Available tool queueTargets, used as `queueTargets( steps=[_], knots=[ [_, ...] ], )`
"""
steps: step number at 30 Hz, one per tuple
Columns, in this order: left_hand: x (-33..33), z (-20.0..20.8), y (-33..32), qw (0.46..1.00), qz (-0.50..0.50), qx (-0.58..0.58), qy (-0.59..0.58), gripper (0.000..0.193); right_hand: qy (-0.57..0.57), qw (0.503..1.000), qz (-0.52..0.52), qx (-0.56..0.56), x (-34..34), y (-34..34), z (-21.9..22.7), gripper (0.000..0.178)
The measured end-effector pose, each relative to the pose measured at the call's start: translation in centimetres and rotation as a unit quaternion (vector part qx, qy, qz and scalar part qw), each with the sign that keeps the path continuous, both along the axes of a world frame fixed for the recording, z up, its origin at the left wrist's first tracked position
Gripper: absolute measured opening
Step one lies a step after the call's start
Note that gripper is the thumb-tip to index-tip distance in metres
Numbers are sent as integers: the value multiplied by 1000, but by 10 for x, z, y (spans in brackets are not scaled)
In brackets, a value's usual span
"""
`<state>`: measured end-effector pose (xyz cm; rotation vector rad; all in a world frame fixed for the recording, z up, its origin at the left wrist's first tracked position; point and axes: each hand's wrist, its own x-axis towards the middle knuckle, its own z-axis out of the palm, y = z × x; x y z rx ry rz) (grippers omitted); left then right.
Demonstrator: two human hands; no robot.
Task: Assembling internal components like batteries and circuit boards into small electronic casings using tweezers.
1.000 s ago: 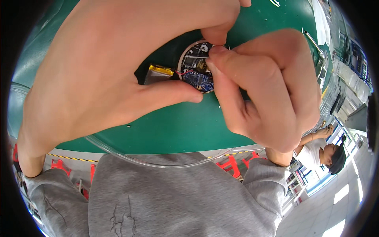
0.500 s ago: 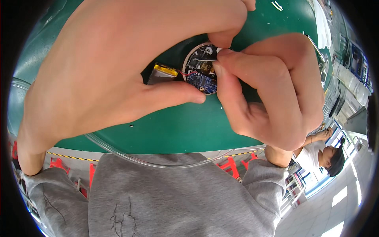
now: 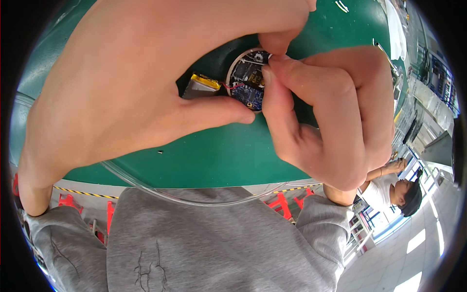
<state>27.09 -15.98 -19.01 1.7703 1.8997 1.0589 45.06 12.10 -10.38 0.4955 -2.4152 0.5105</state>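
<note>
A small round case (image 3: 228,77) with a pale rim holds a dark and blue circuit board (image 3: 249,93). My left hand (image 3: 126,82) arches around it, the thumb at its near edge and a finger at its far edge, gripping it. Thin red wires run from the board to a silver battery pouch (image 3: 202,86) with yellow tape, partly under my left palm. My right hand (image 3: 331,107) is closed in a pinch at the case's right side. From its fingertips a thin, pale, rod-like piece (image 3: 253,62) reaches across the upper board; its other end is hidden.
The green table top (image 3: 209,160) has a clear curved tube-like edge (image 3: 146,187) along its near side. A tiny dark part (image 3: 160,152) lies on the green surface. Red stands (image 3: 279,207) are below the table. Another person (image 3: 389,192) works at far right.
The thin piece at my right fingertips has shifted toward the far side of the board and tilted. My right hand has moved slightly left. My left hand keeps its grip on the case.
</note>
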Motion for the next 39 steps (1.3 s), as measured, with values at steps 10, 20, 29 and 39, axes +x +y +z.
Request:
queueTargets(
  steps=[10,20,29,39],
  knots=[
    [22,13,15,1000,0,-5,-17,43,36,999,-6,-10,0,-4,-9,30],
    [21,14,-7,999,16,-27,-27,44,-7,1000,-15,-5,6,-1,-3,30],
    [22,17,-17,998,21,-40,-36,45,39,999,15,-22,0,1,-10,30],
    [35,53,61,999,11,-27,-15,46,-53,998,-18,8,7,6,19,24]
  ],
)
